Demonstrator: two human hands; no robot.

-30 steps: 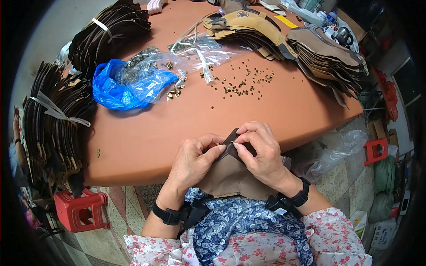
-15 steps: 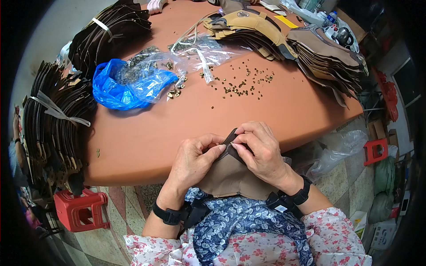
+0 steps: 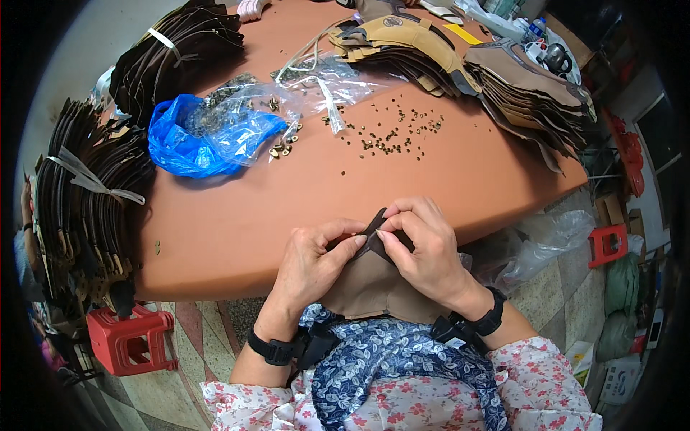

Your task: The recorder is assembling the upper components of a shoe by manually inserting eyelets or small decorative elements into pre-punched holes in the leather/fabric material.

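Observation:
A brown panel (image 3: 381, 289), of cloth or leather, hangs over my lap with its dark-edged corner (image 3: 376, 223) pointing up and away from me. My left hand (image 3: 314, 260) pinches the left side of that corner between thumb and fingers. From the right, my right hand (image 3: 429, 248) pinches the dark edge close to its tip. Both sets of fingertips nearly meet there. Any small part between the right fingertips is too small to make out. Beyond my hands, small brass-coloured metal pieces (image 3: 388, 149) lie scattered on the table.
The orange-brown table (image 3: 237, 230) carries a blue plastic bag (image 3: 172, 147), larger metal fittings (image 3: 282, 149) and clear plastic. Tied dark stacks (image 3: 90, 194) stand left. Tan pieces (image 3: 402, 43) and brown panels (image 3: 528, 90) are piled far right. Red stools (image 3: 133, 337) stand on the floor.
My right fingers have shifted slightly at the dark edge. Both hands keep hold of the panel, and the table things look unchanged.

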